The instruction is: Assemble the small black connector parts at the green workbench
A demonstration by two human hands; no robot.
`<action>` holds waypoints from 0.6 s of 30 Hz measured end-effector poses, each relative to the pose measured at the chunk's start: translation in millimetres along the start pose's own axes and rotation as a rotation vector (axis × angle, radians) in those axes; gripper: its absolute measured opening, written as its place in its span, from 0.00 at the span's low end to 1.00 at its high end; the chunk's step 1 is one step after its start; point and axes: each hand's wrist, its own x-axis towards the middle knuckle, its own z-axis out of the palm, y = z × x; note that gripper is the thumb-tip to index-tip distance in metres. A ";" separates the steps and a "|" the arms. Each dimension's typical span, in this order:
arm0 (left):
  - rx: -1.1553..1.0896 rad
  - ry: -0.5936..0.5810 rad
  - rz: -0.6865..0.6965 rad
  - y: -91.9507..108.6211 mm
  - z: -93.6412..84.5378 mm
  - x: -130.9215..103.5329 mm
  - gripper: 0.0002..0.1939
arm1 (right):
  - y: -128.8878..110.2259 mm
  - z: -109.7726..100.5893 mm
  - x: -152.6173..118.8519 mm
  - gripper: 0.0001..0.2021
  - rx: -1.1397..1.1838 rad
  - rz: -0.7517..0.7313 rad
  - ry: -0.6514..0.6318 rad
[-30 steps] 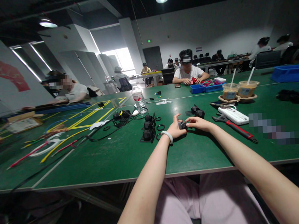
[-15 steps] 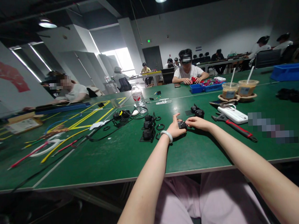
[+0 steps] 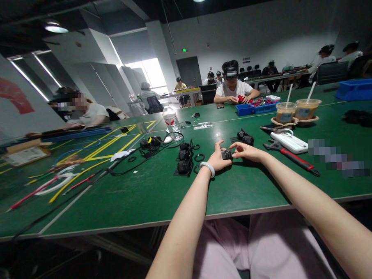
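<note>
My left hand [image 3: 218, 158], with a pale bangle at the wrist, holds a small black part [image 3: 226, 154] just above the green table [image 3: 244, 194]. My right hand [image 3: 245, 151] is at the right side of that part, thumb and index finger apart; a fingertip seems to be at its edge. Left of my hands stands a row of black parts [image 3: 184, 158] on a dark frame, with black rings [image 3: 199, 157] beside it. Another black part [image 3: 244, 137] lies just beyond my right hand.
On the right lie red-handled pliers or a wrench [image 3: 298, 159], a white power bank [image 3: 289, 142] and two drink cups [image 3: 308, 108] in a holder. A bottle [image 3: 171, 121] and cables [image 3: 119, 172] are on the left. A person [image 3: 233, 88] sits opposite.
The thumb and index finger of my right hand have parted from a pinch at the black part. My left hand keeps its hold, and the view has shifted slightly.
</note>
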 end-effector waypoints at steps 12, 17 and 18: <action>0.008 -0.016 0.028 -2.6 -0.5 0.5 0.41 | -2.3 1.9 -1.8 0.23 0.024 -0.010 -0.067; 0.004 -0.002 0.018 -2.3 0.0 0.6 0.42 | -2.8 1.8 -1.5 0.23 -0.021 -0.013 -0.051; 0.001 0.001 0.016 -1.9 0.0 0.5 0.42 | -3.0 1.6 -1.4 0.23 -0.028 -0.010 -0.051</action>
